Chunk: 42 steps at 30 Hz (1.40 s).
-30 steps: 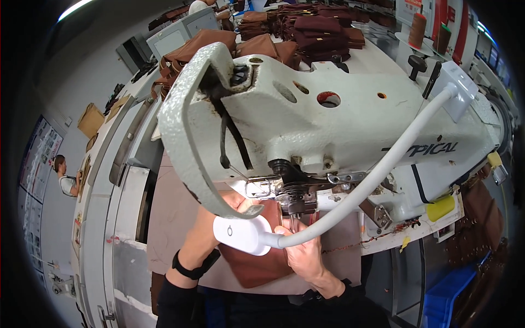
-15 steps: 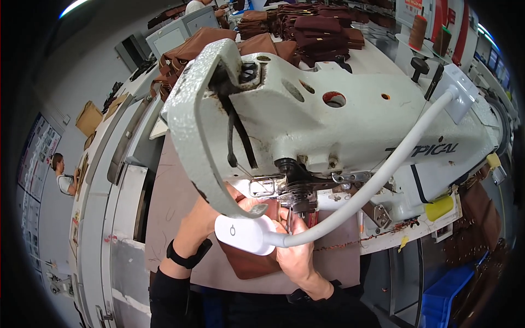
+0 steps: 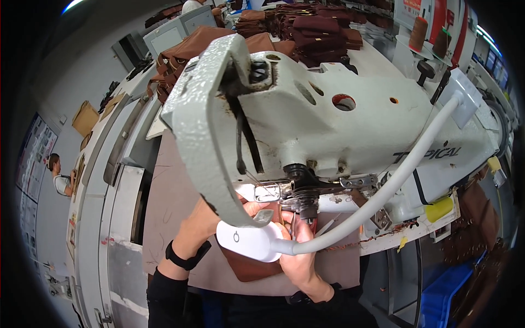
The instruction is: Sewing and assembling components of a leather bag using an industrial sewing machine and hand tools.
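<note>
A brown leather piece (image 3: 246, 267) lies on the sewing machine's bed under the needle area, with a zipper-like strip along its upper part. My left hand (image 3: 252, 208) reaches in from the left, its fingers closed at the leather's edge; the machine's curved guard and the white lamp hide much of it. My right hand (image 3: 299, 257) grips the leather from the right, close below the presser foot mechanism (image 3: 304, 203). A thin metal part (image 3: 293, 223) shows at its fingers; whether I hold it is unclear. The pale sewing machine (image 3: 262, 131) stands over both hands.
A white lamp head (image 3: 249, 240) on a bent arm (image 3: 377, 191) hangs just above my hands. Behind the machine are stacked brown and maroon pieces (image 3: 317, 33). Thread spools (image 3: 419, 34) stand at upper right, a blue bin (image 3: 451, 292) at lower right. Another person (image 3: 61, 175) works at far left.
The machine appears slightly farther right in view. My right fingers have shifted a little at the leather, and more of them shows. My left hand stays at the leather's edge.
</note>
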Each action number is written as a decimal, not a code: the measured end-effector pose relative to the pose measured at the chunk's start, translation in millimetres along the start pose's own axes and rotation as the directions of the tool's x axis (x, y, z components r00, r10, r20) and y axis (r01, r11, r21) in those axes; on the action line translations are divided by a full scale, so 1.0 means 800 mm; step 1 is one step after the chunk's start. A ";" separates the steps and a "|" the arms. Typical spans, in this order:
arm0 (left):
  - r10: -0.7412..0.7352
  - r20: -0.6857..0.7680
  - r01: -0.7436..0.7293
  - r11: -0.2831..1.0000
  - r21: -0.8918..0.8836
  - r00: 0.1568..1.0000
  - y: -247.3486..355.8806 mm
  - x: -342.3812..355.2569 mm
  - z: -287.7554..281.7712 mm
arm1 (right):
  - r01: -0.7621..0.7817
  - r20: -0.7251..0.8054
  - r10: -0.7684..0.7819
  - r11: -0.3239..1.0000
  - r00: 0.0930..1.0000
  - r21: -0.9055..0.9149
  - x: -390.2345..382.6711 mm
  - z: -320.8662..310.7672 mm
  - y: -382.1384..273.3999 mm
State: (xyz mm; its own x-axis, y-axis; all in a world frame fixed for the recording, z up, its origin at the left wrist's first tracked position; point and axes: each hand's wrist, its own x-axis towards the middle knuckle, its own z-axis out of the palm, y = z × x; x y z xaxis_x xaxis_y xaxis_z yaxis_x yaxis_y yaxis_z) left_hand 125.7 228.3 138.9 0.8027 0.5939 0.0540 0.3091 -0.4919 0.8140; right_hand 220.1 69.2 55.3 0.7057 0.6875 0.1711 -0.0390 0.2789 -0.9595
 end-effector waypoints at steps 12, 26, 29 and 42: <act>0.068 0.132 -0.102 0.957 0.272 0.989 0.022 0.010 -0.017 | -0.112 0.240 0.071 0.981 0.968 0.158 0.048 -0.042 -0.035; 0.328 0.201 -0.384 0.755 0.531 0.923 0.013 0.008 -0.020 | -0.010 0.138 0.012 1.000 0.990 -0.020 0.040 -0.036 -0.027; 0.390 0.168 -0.417 0.739 0.529 0.905 0.002 0.009 -0.023 | -0.118 0.153 0.113 0.993 0.982 0.026 0.035 -0.036 -0.023; 0.280 0.161 -0.321 0.753 0.574 0.946 0.002 0.012 -0.020 | 0.069 0.143 -0.044 0.982 0.989 -0.175 0.017 -0.023 -0.012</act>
State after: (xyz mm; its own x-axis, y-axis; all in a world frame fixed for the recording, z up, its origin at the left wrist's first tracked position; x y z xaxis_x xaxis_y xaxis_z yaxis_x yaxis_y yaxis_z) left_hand 125.8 242.9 149.9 0.9285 0.3216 0.1857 0.2683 -0.9266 0.2634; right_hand 243.3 63.5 62.4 0.5986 0.7632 0.2432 0.1344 0.2036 -0.9698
